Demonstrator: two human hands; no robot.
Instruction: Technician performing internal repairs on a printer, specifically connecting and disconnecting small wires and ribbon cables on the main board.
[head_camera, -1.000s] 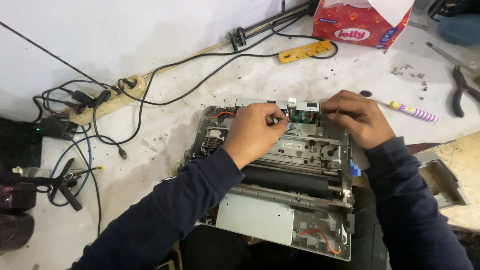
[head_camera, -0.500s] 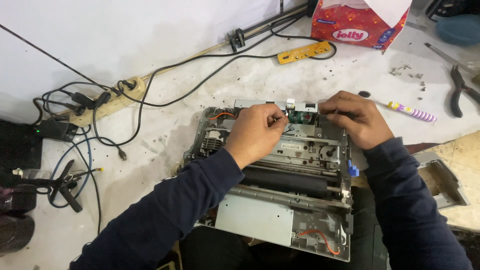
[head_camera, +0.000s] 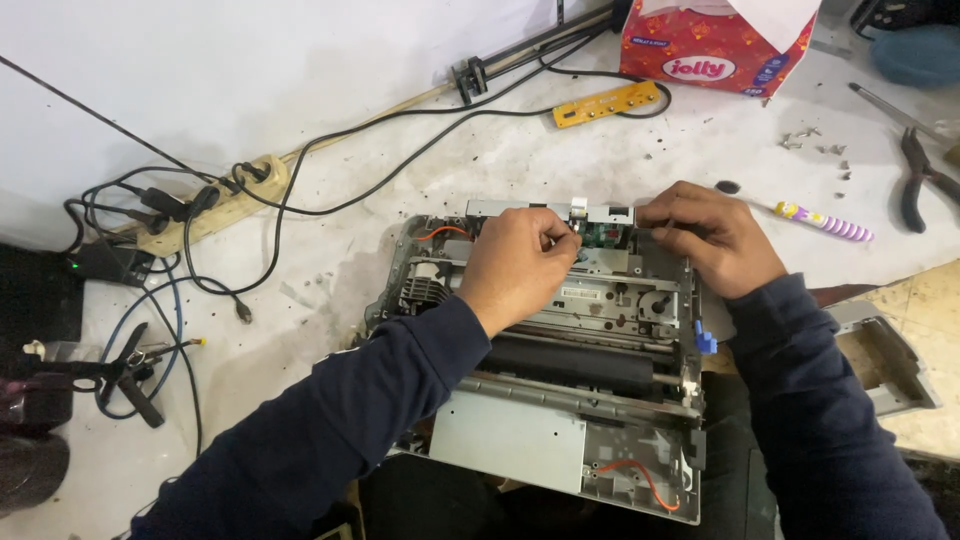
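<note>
An opened printer chassis (head_camera: 560, 380) lies on the white table (head_camera: 330, 90) in front of the person. The left hand (head_camera: 515, 265) rests on its far edge, fingers curled and pinched at a small green circuit board (head_camera: 600, 235). The right hand (head_camera: 710, 240) curls beside it; its grip cannot be made out. Pliers (head_camera: 915, 180) lie well apart.

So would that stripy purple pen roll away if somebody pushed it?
Probably yes: the purple striped pen looks round and slim, lying loose on the flat white table. It seems light, so a nudge could move it. It lies apart from the right hand, with nothing beside it to stop it.
</note>
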